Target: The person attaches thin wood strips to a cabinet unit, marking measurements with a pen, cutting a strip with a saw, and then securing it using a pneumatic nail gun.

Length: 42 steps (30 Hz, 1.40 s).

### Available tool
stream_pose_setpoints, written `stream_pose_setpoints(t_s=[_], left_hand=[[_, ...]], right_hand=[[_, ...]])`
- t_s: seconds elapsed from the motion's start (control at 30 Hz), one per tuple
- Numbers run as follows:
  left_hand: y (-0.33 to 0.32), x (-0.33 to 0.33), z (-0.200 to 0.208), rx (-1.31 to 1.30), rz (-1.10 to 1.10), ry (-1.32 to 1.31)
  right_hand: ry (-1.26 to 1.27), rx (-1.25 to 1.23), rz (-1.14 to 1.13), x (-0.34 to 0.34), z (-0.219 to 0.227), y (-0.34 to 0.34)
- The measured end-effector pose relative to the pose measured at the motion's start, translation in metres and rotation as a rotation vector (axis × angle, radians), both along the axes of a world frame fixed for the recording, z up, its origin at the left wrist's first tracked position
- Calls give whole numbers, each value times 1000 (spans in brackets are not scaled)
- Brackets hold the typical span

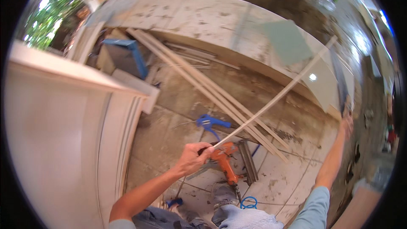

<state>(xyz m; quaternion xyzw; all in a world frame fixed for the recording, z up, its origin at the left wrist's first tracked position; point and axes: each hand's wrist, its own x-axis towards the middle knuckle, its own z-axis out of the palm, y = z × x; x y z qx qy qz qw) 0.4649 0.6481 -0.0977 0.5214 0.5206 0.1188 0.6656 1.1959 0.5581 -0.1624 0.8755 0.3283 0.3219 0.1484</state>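
My left hand (195, 159) is closed on the near end of a thin wooden strip (275, 99). The strip slants up and to the right, its far end over the pale ledge (199, 10). At the right, my right hand (347, 123) grips a long grey blade-like tool (340, 78), blurred; its exact kind cannot be made out. Just beyond my left hand, an orange nail gun (226, 163) lies on the floor, partly under the strip's near end. A blue air blow gun (210, 121) lies a little farther off.
Several long wooden strips (203, 82) lie diagonally across the tiled floor. A white cabinet (55, 135) fills the left side. A blue-edged box (127, 55) stands behind it. A pale green sheet (288, 40) rests on the ledge. A blue hose (249, 202) curls near my feet.
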Motion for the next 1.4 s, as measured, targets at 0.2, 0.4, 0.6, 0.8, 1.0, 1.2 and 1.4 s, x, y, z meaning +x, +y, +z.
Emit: stream_pose_setpoints(t_s=[0.2,0.4,0.6,0.8,1.0,1.2,1.4], left_hand=[[-2,-31,45,169,-33,65],[2,-45,75,487,9,150],[17,-52,117,585,3,143],[14,-48,229,765,118,167],[-19,-32,382,729,304,241],[-16,-30,550,777,559,356],[24,-77,661,875,755,515]], right_hand=[[106,145,109,-23,-13,-9],[191,271,266,-55,-8,-16],[351,430,454,-103,-3,-66],[657,548,626,-165,58,-116],[908,599,631,-228,189,-152],[1078,609,416,-306,411,-150],[1468,915,275,-379,581,-139]])
